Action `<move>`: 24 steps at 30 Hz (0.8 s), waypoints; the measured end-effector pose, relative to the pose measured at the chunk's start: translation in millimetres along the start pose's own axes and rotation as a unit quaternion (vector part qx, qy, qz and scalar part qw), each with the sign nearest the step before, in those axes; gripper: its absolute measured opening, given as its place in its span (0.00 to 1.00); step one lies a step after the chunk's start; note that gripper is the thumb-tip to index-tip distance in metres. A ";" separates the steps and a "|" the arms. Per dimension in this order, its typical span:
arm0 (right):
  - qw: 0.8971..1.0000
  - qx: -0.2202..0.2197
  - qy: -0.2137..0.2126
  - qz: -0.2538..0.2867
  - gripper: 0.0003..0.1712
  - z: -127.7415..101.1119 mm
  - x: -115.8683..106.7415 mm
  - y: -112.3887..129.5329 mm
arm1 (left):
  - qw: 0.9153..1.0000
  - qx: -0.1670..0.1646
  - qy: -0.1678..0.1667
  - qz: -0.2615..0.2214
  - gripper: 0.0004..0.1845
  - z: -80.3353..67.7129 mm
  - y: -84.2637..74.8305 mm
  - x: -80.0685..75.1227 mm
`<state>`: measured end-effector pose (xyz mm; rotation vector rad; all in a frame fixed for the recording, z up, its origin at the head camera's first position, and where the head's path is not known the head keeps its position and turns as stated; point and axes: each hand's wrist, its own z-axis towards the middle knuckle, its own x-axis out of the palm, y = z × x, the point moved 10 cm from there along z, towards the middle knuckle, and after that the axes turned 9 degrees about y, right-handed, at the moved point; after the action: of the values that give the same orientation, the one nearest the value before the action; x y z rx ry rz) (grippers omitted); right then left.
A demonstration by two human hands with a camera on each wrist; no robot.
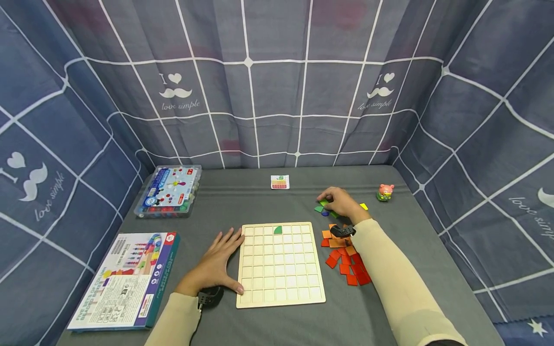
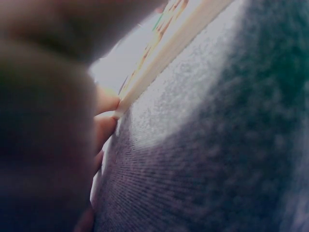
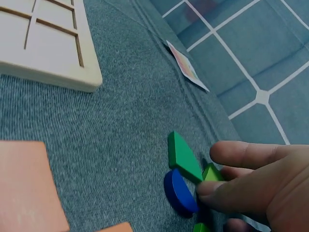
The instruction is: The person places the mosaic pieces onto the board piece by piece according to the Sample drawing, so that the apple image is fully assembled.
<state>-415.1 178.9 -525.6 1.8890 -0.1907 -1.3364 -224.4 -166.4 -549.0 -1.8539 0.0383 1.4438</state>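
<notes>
The person's right hand [image 1: 344, 204] reaches past the far right corner of the wooden grid board [image 1: 280, 263], down onto a small cluster of flat coloured pieces on the grey worktop [image 1: 242, 202]. In the right wrist view its fingers are curled and the thumb and a fingertip pinch a small light green piece [image 3: 211, 172]; the grip is almost closed round it. Touching that piece on the side toward the board lies a darker green piece [image 3: 182, 157], its long axis running roughly from the board toward the hand, and a rounded blue piece [image 3: 179, 192] lies just beside it, partly under it. So the pieces lie at the fingertips, between the hand and the board, and the right hand is by far the nearer one.

The left hand [image 1: 216, 263] lies flat with fingers spread against the board's left edge, thumb at the near left corner, holding nothing. One green quarter-round piece [image 1: 278, 229] already sits in a top-row cell. Orange and red tiles [image 1: 346, 262] are heaped beside the board's right edge, under the right forearm. A small pattern card [image 1: 280, 182] lies beyond the board.
</notes>
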 end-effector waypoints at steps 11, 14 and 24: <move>1.000 0.007 0.003 0.008 0.10 -1.8 1.2 -7.6 | 1.000 -0.001 0.001 -0.003 0.82 0.7 2.3 3.3; 1.000 0.010 0.002 0.016 0.11 -3.0 -0.2 -7.6 | 1.000 0.002 0.000 -0.004 0.81 0.9 2.4 3.5; 0.999 0.006 -0.001 0.034 0.14 -7.2 0.5 6.2 | 1.000 0.001 -0.001 -0.003 0.81 0.7 0.8 0.9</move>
<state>-406.9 178.1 -520.9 1.8755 -0.2632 -1.2937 -225.0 -166.2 -550.3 -1.8499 0.0336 1.4410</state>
